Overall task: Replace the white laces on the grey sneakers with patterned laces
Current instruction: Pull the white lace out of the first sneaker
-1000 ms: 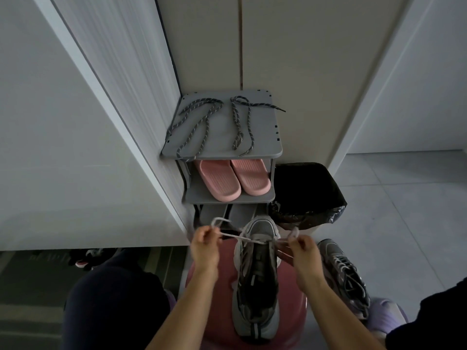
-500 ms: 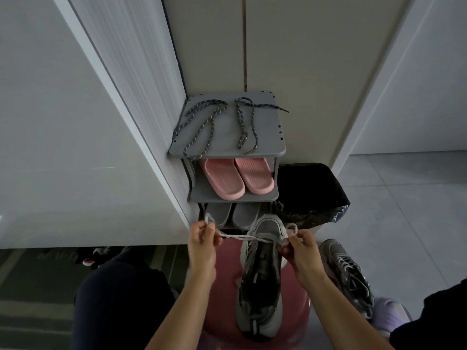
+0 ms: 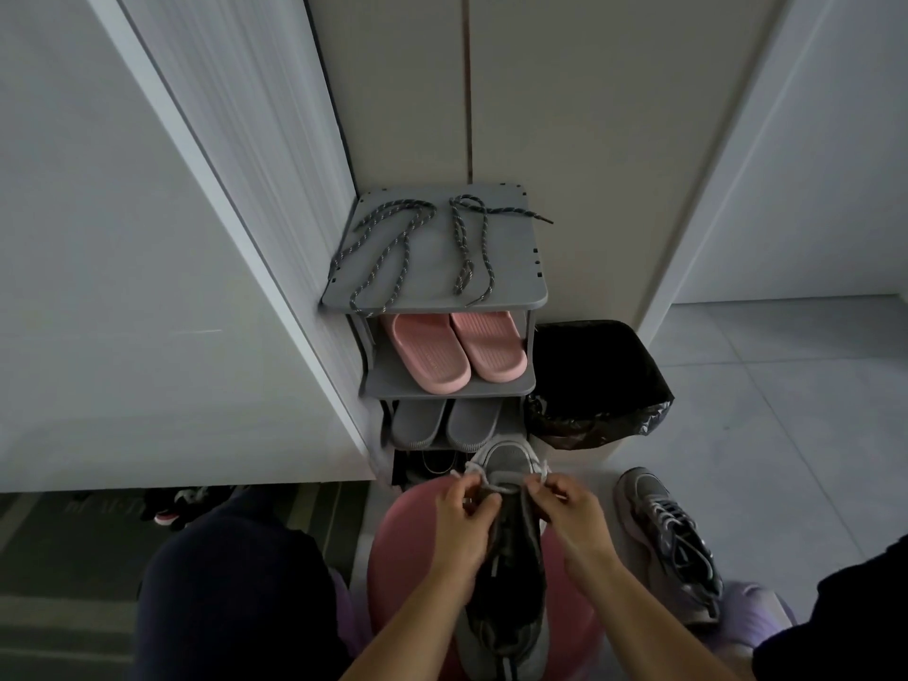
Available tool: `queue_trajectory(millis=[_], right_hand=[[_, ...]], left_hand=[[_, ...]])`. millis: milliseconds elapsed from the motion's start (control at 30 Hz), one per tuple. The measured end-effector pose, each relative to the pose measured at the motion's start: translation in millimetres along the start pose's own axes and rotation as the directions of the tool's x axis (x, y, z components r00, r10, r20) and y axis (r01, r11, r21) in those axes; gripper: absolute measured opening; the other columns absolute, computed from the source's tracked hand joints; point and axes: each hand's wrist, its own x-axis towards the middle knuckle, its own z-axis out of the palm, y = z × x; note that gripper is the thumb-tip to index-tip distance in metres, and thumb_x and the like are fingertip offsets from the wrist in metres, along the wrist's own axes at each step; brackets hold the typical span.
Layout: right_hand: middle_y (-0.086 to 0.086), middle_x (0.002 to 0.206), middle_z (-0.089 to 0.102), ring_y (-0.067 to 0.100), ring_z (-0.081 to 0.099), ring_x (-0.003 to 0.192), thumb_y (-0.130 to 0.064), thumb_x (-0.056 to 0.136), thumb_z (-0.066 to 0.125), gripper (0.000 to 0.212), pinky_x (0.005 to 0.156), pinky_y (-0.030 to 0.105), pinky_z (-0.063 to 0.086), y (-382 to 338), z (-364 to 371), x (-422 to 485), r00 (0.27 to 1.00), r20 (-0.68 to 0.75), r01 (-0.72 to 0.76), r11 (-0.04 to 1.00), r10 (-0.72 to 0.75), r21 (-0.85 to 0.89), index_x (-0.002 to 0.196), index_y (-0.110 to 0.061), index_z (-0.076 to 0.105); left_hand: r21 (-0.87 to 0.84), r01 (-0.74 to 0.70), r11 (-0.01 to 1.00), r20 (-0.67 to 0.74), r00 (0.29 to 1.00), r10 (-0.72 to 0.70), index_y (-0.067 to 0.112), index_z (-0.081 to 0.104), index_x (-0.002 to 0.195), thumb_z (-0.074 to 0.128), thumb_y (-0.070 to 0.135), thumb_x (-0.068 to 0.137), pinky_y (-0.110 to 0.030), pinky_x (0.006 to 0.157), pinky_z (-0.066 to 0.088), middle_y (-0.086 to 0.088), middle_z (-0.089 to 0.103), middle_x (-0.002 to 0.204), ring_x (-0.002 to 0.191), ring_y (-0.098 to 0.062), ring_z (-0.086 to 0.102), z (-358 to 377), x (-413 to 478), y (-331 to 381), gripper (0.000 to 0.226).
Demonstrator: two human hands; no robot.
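- A grey sneaker point(image 3: 508, 626) is lying on a pink stool point(image 3: 408, 543) between the person's knees, its toe pointing away towards the shoe rack point(image 3: 427, 280)
- A white lace point(image 3: 494, 480) is running across the sneaker near the toe end, with a short loose loop showing at each side
- The left hand point(image 3: 464, 525) is reaching in from the left side of the shoe, thumb and curled fingers pinching the left part of the lace
- The right hand point(image 3: 572, 521) is doing the same on the right, fingers curled and pinching the lace's right part just beside the eyelets
- Both hands are sitting close together over the front of the sneaker, hiding most of the lacing under them
- Two patterned laces point(image 3: 388, 248) are lying loose on the rack's top shelf, each folded into a long loop, one on the left and one on the right, well apart from the hands
- Pink slippers point(image 3: 457, 353) are sitting on the shelf below, and grey slippers point(image 3: 444, 425) on the one under that
- A second grey sneaker point(image 3: 668, 538) is lying laced on the tiled floor point(image 3: 786, 385) to the right of the stool
- A black bin bag point(image 3: 594, 385) is standing just beside the rack on its right
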Motion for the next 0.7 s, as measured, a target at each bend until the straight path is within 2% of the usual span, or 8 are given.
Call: queue_trajectory(millis=[67,133,233,300,367,533,633,700], right_hand=[[0.015,0.079,0.071,0.030,0.068,0.083,-0.013,0.087,0.061,0.015,0.084,0.043,0.052,5.3,0.5,-8.5,0.999,0.043,-0.023,0.999,0.021,0.046,0.078,-0.005,0.068],[0.014,0.080,0.071,0.025,0.068,0.082,-0.012,0.088,0.060,0.012,0.081,0.035,0.053,7.9,2.2,-14.7,0.996,0.083,-0.021,0.998,0.017,0.055,0.080,-0.005,0.067],[-0.001,0.076,0.067,0.006,0.065,0.073,-0.005,0.087,0.059,0.010,0.070,0.013,0.049,4.3,7.6,-14.3,0.995,0.093,0.047,0.996,-0.040,-0.074,0.084,-0.013,0.064],[-0.001,0.076,0.066,0.009,0.062,0.072,-0.007,0.085,0.062,0.004,0.068,0.016,0.048,1.7,11.7,-9.5,0.997,0.053,0.069,0.985,-0.061,-0.155,0.084,-0.011,0.063],[0.004,0.081,0.065,0.013,0.059,0.074,-0.012,0.084,0.065,0.005,0.065,0.016,0.044,-0.4,15.4,-5.0,0.996,0.030,0.087,0.965,-0.082,-0.247,0.081,-0.013,0.062],[0.004,0.082,0.064,0.016,0.057,0.075,-0.016,0.089,0.058,0.008,0.064,0.024,0.041,3.0,20.4,-1.5,0.994,-0.036,0.083,0.944,-0.099,-0.318,0.082,-0.015,0.058],[0.005,0.077,0.063,0.022,0.060,0.075,-0.019,0.093,0.050,0.013,0.069,0.032,0.047,7.3,23.3,-1.2,0.991,-0.114,0.031,0.956,-0.067,-0.293,0.087,-0.009,0.055],[0.010,0.079,0.066,0.027,0.065,0.078,-0.014,0.093,0.048,0.013,0.078,0.041,0.054,9.2,23.8,1.7,0.986,-0.165,-0.018,0.989,-0.006,-0.146,0.082,-0.008,0.052]], left_hand=[[-0.153,0.048,0.987,-0.019,0.998,-0.052,0.010,0.063,0.099,0.060,0.017,0.089,-0.017,0.069,0.047,-0.007,0.064,0.096,0.084,-0.014,0.061,-5.8,-11.4,-3.4,0.013],[-0.265,0.080,0.961,-0.050,0.994,-0.097,0.005,0.063,0.082,0.061,0.019,0.089,-0.022,0.062,0.049,-0.009,0.066,0.077,0.074,-0.020,0.064,-11.0,-11.3,-5.3,0.016],[-0.036,0.005,0.999,-0.156,0.988,-0.011,0.003,0.063,0.085,0.064,0.014,0.086,-0.010,0.059,0.041,-0.005,0.059,0.081,0.078,-0.017,0.057,-13.5,3.4,-4.4,0.010],[0.118,-0.071,0.991,-0.198,0.976,0.093,0.003,0.064,0.091,0.064,0.010,0.085,-0.008,0.062,0.038,-0.005,0.052,0.092,0.081,-0.013,0.052,-12.4,12.3,-2.0,0.009],[0.157,-0.085,0.984,-0.199,0.973,0.116,0.002,0.064,0.092,0.064,0.008,0.085,-0.010,0.069,0.037,-0.005,0.052,0.095,0.084,-0.014,0.052,-11.6,17.4,-1.3,0.010],[0.232,-0.175,0.957,-0.234,0.945,0.229,0.006,0.062,0.089,0.061,0.007,0.086,-0.021,0.072,0.045,-0.001,0.059,0.083,0.077,-0.016,0.057,-11.6,14.8,-5.5,0.003],[0.175,-0.153,0.973,-0.299,0.933,0.201,0.009,0.052,0.085,0.057,0.006,0.089,-0.015,0.058,0.038,-0.003,0.058,0.075,0.068,-0.015,0.054,-9.3,12.0,-7.5,0.007],[0.134,-0.128,0.983,-0.339,0.926,0.167,0.007,0.049,0.084,0.054,0.004,0.089,-0.019,0.060,0.034,-0.005,0.055,0.075,0.072,-0.020,0.052,-6.1,13.3,-7.2,0.008]])
